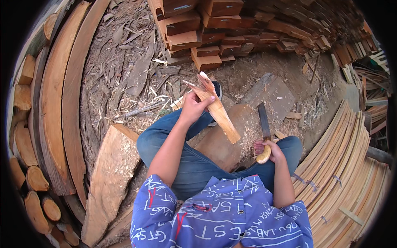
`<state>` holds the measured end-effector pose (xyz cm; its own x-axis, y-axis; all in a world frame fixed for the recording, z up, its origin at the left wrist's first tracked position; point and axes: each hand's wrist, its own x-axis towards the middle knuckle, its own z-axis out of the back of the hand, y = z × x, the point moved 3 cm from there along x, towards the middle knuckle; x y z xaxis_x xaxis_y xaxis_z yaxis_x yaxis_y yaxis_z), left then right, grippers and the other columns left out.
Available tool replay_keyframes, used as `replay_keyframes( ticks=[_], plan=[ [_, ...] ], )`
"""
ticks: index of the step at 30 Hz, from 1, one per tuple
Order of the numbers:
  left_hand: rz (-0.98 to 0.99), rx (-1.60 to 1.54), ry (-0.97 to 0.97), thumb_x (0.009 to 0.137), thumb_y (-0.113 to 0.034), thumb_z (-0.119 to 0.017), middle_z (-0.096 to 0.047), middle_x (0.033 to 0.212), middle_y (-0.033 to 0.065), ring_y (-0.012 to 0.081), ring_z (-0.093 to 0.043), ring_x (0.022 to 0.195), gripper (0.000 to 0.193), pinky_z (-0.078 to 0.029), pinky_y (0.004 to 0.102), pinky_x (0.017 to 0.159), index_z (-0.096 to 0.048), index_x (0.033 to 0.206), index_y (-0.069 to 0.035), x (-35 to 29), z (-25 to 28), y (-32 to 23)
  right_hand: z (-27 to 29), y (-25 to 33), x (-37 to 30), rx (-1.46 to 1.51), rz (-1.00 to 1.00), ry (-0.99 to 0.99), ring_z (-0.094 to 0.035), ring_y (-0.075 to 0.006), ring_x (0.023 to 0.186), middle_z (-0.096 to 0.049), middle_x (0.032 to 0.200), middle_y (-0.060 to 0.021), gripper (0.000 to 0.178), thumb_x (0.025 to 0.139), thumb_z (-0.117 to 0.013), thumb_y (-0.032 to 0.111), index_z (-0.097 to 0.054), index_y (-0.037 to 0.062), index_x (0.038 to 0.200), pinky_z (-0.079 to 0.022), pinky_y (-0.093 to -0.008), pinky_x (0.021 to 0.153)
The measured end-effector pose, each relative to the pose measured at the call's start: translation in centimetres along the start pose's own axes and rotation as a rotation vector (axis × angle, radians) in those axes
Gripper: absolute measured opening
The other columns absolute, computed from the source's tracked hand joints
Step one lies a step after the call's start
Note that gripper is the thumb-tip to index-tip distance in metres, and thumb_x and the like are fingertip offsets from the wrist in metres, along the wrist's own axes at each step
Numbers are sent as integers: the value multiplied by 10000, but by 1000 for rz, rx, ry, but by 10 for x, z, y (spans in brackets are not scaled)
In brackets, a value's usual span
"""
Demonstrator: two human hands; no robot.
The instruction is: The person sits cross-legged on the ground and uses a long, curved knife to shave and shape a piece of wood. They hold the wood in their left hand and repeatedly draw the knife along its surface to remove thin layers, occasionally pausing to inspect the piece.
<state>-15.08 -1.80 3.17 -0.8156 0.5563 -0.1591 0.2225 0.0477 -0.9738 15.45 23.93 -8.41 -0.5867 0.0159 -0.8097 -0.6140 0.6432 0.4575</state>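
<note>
My left hand [195, 108] is closed around a piece of split wood [223, 120], pale along its lower length and forked with splintered, reddish tips at the top. It is held tilted above my crossed legs. My right hand [269, 151] grips a machete [263, 120] by its curved, light wooden handle. The dark blade points away from me and stands apart from the wood piece. Below and between the two hands lies a wooden block [219, 144] strewn with shavings, partly hidden by my legs and the held wood.
Stacked reddish beams [206, 62] rise at the far side. Long curved planks [74, 103] and cut log ends stand at the left, near a broad slab [109, 177] by my knee. Bundled thin strips [331, 157] lie at the right. Bark scraps [120, 74] cover the ground ahead.
</note>
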Motion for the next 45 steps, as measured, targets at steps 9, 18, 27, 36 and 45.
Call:
replay_keyframes(
  ticks=[9, 18, 27, 36, 45],
  plan=[
    [-40, 54, 0, 834, -95, -741, -680, 982, 57, 126, -639, 876, 265, -518, 275, 782, -633, 1050, 16, -19, -35, 19, -30, -28, -10, 391, 181, 152, -645, -286, 1001, -607, 1172, -212, 489, 800, -561, 135, -493, -61, 1243, -513, -457, 945],
    [-296, 472, 188, 802, -72, -738, -716, 919, 81, 146, -683, 853, 210, -526, 274, 761, -684, 988, 11, -32, -75, 31, -67, -50, -3, 585, 81, 214, -517, -128, 596, -602, 972, -120, 445, 872, -574, 15, -456, 62, 1298, -490, -307, 624],
    [-417, 643, 303, 729, -40, -786, -714, 888, 105, 226, -703, 802, 241, -540, 299, 706, -694, 949, -12, -38, -84, 21, -93, -32, -22, 325, 146, 169, -484, -97, 534, -551, 726, -49, 388, 902, -594, 31, -472, 45, 1270, -431, -277, 531],
    [-472, 784, 441, 676, 12, -778, -691, 838, 105, 237, -678, 734, 250, -519, 299, 645, -697, 908, -28, -40, -92, 6, -84, -32, 6, -359, 385, -175, -534, -110, 491, -519, 589, -11, 314, 923, -616, 332, -597, 30, 840, -423, -280, 433],
    [-539, 923, 520, 646, -4, -773, -700, 858, 120, 288, -689, 791, 337, -542, 330, 713, -709, 977, -19, -48, -86, 2, -116, -22, 6, -290, 528, -189, -484, -154, 496, -444, 504, -54, 566, 998, -432, 443, -523, -6, 666, -383, -349, 508]
  ],
)
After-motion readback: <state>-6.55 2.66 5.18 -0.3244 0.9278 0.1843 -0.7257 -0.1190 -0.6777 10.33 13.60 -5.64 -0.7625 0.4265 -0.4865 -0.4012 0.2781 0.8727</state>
